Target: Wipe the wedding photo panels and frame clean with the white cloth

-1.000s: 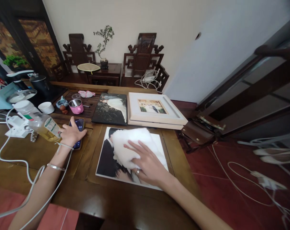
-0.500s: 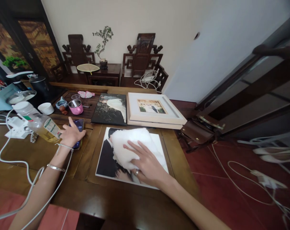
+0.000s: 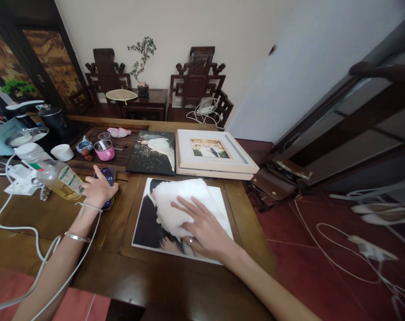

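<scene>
My right hand [image 3: 205,229] rests over a thick white cloth [image 3: 179,200], fingers spread across its top and lower fingers curled at its edge. Beneath the cloth lies a photo panel [image 3: 145,223] showing a dark suit; the cloth and hand cover much of its picture. My left hand [image 3: 98,187], fingers apart, is over a phone [image 3: 109,174] with a lit screen, covering part of it. A clear bottle of yellowish liquid [image 3: 64,180] leans just left of that hand. A white cord loops around my left wrist.
Behind the panel lie a dark photo panel [image 3: 152,154] and stacked pale picture frames [image 3: 237,167]. A pink cup [image 3: 104,154], a white cup [image 3: 62,153] and a power strip [image 3: 20,180] stand on the left. The table's right edge borders a brown bag [image 3: 276,185].
The view shifts slightly, moving the scene a little left. Both hands, the cloth and the photo panel keep nearly the same places relative to each other.
</scene>
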### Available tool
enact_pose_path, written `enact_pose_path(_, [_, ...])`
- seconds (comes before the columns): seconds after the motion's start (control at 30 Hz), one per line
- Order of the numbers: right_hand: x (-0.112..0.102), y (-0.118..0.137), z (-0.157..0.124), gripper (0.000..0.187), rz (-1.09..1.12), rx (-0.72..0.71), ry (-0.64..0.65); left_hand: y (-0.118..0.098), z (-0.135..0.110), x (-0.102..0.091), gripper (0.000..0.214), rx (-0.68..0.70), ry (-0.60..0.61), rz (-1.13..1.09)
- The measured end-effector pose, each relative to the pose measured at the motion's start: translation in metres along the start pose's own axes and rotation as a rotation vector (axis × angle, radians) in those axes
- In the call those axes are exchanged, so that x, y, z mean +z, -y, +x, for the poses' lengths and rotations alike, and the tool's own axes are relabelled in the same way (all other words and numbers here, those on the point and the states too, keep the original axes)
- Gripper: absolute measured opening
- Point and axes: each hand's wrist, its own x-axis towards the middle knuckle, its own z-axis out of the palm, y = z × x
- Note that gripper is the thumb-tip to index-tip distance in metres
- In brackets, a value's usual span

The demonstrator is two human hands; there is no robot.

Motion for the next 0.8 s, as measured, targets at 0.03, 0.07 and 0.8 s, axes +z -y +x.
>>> enact_pose_path(0.03, [-0.001, -0.001, -0.001, 0.017, -0.002, 0.002, -0.005, 0.000, -0.001, 0.000, 0.097, 0.001, -0.006, 0.003])
enact_pose_path(0.07, [-0.002, -0.003, -0.003, 0.017, -0.007, 0.007, -0.014, 0.000, -0.002, -0.001, 0.097, 0.006, -0.012, 0.006])
enact_pose_path(0.8, [-0.014, -0.021, -0.070, 0.018, -0.150, 0.147, -0.196, -0.001, -0.044, -0.004, 0.064, 0.702, -0.271, -0.292])
